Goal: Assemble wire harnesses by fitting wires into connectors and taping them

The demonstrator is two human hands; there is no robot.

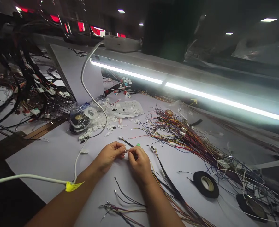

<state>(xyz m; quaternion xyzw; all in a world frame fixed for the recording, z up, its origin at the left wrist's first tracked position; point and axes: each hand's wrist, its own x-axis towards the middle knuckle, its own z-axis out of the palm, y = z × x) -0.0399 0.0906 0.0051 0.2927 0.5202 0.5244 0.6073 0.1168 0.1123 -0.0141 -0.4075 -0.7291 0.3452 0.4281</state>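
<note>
My left hand (pixel 112 155) is closed in a pinch, its thumb and forefinger pressed on a small pale piece (pixel 126 151), too small to name. Fingertip to fingertip with it, my right hand (pixel 139 162) pinches a thin wire, mostly hidden by its fingers. Just beyond the hands lie a white connector (pixel 120 138) on a black-sleeved cable and a small green connector (pixel 138 144). Right of my right hand, another white connector (pixel 151 148) ends a black-taped wire harness (pixel 168 179). Loose wires with metal terminals (pixel 115 191) lie between my forearms.
A large wire bundle (pixel 191 138) stretches along the right. Black tape rolls (pixel 205 184) lie near it. Plastic bags (pixel 99 110) and scattered white connectors (pixel 89 134) sit at back left. A white cable (pixel 82 78) loops down over the left side, below a bright light bar (pixel 130 72).
</note>
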